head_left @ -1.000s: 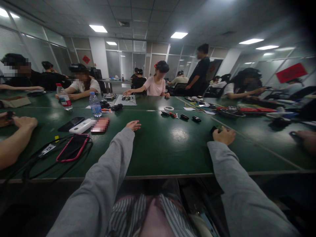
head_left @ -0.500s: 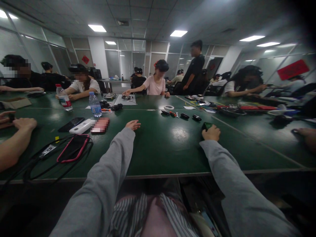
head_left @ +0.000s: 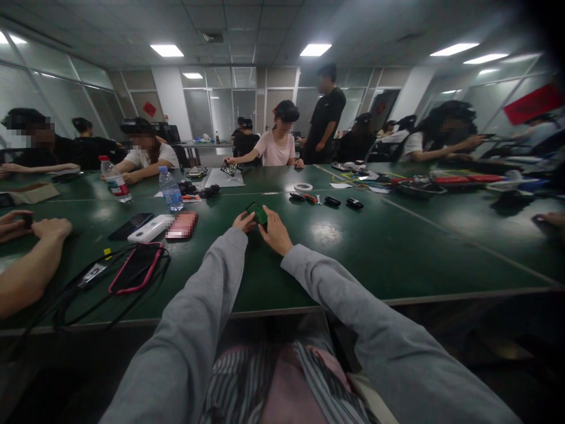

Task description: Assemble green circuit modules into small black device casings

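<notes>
Head view: left hand [head_left: 244, 222] and right hand [head_left: 274, 231] pinch a small green board [head_left: 257, 212] between their fingertips.

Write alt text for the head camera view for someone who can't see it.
Two hands in grey sleeves, left hand and right hand, meet around a small green object over a green table. To the left lie a red-edged phone, black cables and two water bottles; other people sit around the table.

One head-worn camera looks forward and slightly down along both outstretched sleeves, across the green desk [head_left: 397, 253] toward seated people opposite
</notes>
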`<state>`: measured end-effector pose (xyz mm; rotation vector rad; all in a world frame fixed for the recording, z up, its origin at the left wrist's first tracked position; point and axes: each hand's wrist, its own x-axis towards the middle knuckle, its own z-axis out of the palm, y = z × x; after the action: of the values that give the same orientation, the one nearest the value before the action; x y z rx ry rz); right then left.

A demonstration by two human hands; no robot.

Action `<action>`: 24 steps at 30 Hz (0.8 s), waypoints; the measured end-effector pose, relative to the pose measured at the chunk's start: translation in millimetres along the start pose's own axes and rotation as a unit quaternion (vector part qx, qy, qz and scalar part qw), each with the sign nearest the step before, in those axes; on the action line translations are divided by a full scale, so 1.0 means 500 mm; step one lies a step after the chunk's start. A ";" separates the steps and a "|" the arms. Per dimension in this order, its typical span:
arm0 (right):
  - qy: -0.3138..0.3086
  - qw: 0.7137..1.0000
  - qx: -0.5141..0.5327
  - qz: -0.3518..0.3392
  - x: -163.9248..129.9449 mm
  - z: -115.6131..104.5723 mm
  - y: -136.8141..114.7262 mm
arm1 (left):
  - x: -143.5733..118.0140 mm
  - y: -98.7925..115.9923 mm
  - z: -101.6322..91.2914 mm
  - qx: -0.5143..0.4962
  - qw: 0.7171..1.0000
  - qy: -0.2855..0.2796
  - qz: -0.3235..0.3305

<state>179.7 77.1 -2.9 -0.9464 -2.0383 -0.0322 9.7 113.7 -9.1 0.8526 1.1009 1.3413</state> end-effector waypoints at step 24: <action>-0.115 0.835 0.484 0.237 -0.001 0.044 0.043 | -0.020 0.004 0.007 -0.157 0.983 -0.083 0.033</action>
<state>178.0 99.6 -23.4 -0.7485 -1.6012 1.3110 13.6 104.3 -5.0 0.7550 0.7124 1.4243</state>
